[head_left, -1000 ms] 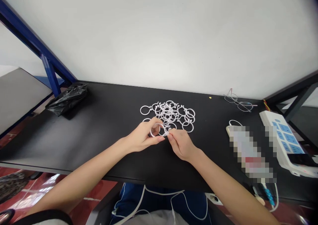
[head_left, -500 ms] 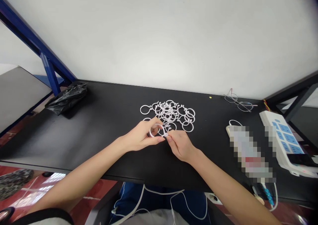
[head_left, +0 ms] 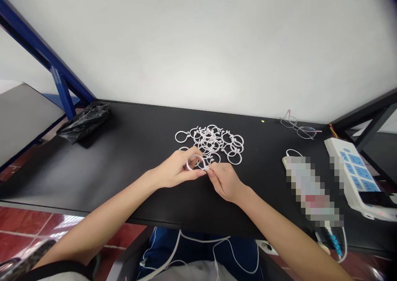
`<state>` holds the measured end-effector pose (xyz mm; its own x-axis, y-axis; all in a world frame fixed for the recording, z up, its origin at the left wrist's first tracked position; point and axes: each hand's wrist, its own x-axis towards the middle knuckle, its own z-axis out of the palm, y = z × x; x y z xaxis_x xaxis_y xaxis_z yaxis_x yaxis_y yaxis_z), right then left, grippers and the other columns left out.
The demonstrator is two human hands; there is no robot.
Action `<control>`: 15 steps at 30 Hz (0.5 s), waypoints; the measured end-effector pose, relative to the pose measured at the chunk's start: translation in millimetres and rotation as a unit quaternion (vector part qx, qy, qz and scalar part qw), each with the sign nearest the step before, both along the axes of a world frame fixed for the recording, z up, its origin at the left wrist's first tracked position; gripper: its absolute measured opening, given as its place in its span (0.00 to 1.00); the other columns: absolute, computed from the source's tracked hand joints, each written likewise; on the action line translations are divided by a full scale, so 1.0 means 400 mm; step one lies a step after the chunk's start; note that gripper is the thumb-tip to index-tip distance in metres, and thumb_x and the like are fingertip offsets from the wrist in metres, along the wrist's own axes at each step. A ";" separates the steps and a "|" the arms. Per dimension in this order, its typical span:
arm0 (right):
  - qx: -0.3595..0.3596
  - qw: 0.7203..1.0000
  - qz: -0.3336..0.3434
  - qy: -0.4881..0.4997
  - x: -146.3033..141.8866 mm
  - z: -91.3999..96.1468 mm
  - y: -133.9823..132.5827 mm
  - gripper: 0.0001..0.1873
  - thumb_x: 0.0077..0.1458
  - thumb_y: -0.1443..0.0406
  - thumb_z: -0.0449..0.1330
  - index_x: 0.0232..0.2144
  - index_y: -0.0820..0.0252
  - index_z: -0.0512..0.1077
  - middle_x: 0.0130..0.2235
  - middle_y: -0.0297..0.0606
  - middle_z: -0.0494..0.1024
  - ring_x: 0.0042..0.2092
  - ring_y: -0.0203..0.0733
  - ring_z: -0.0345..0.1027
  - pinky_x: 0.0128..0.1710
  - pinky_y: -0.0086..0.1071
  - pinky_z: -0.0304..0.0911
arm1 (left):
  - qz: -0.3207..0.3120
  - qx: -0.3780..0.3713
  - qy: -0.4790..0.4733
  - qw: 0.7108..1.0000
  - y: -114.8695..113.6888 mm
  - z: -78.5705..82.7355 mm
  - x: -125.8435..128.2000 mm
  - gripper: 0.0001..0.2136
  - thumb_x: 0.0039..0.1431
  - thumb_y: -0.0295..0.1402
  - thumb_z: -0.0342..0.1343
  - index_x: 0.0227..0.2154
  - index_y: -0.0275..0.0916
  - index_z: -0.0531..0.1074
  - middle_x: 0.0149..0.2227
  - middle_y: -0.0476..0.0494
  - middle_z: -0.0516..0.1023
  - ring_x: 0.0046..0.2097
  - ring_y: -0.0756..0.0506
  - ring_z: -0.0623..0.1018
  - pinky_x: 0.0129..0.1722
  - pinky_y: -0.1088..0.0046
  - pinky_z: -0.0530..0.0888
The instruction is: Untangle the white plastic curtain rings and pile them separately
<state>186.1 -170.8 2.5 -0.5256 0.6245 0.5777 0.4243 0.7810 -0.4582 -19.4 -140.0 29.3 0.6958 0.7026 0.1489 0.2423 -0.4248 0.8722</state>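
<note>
My left hand [head_left: 186, 167] curls its thumb and fingers around a white plastic curtain ring [head_left: 187, 162], held upright just above the table. At the ring's right side, my right hand [head_left: 226, 181] pinches its small eyelet end between thumb and bent forefinger. The fingertips hide most of that joint. Just beyond both hands lies a loose pile of similar white curtain rings [head_left: 211, 138], many overlapping, each with a small eyelet. One ring [head_left: 182, 136] lies at the pile's left edge, and the left hand partly covers the nearest ones.
On the black table [head_left: 139, 132], a crumpled black plastic bag [head_left: 83, 124] lies at the far left. Eyeglasses [head_left: 297, 126], a blurred-out phone [head_left: 310, 190] with a cable, and a white power strip [head_left: 353, 173] are on the right. White cables [head_left: 176, 252] hang over my lap.
Both hands keep their hold on the ring with hardly any movement. A dark patterned thing at the lower left has shifted down and towards my left arm.
</note>
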 end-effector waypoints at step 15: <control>-0.005 1.000 0.009 -0.004 -0.001 0.003 -0.002 0.14 0.66 0.68 0.44 0.26 0.55 0.55 0.20 0.27 0.60 0.20 0.33 0.53 0.22 0.27 0.50 | -0.003 -0.011 0.013 1.000 -0.002 0.009 0.001 0.12 0.61 0.42 0.54 0.38 0.38 0.63 0.20 0.59 0.56 0.23 0.54 0.58 0.25 0.78 0.60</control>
<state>185.6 -171.6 3.8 -0.5411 0.6205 0.5676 0.4138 0.7840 -0.4627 -19.2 -141.0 32.7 0.7029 0.7018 0.1161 0.2620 -0.4071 0.8750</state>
